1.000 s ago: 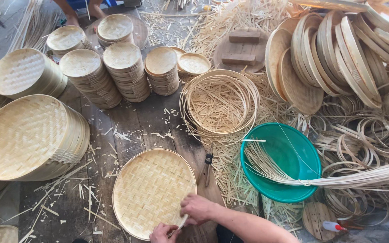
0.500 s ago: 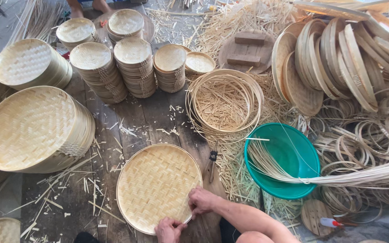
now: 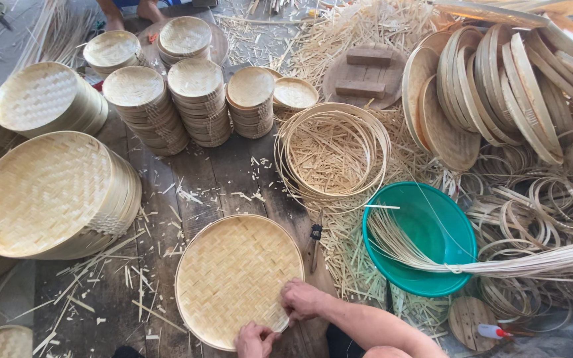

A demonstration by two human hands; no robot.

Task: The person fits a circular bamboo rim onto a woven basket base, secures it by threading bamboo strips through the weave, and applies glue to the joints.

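Observation:
A round woven bamboo tray (image 3: 233, 275) lies flat on the dark plank floor in front of me. My left hand (image 3: 254, 339) grips its near rim at the bottom. My right hand (image 3: 302, 299) pinches the rim a little further right, fingers curled on the edge binding. A small dark tool (image 3: 315, 237) lies on the floor just right of the tray.
A green basin (image 3: 432, 229) holds a bundle of thin bamboo strips (image 3: 499, 265). Loose bamboo hoops (image 3: 333, 149) lie behind the tray. Stacks of finished woven trays (image 3: 54, 192) and smaller ones (image 3: 197, 99) stand left and behind. Rim rings (image 3: 538, 212) pile at right. Another person's feet (image 3: 130, 10) show at the top.
The view has shifted slightly. My right hand has slid along the tray's near rim toward the right, and my left hand stays on the bottom edge.

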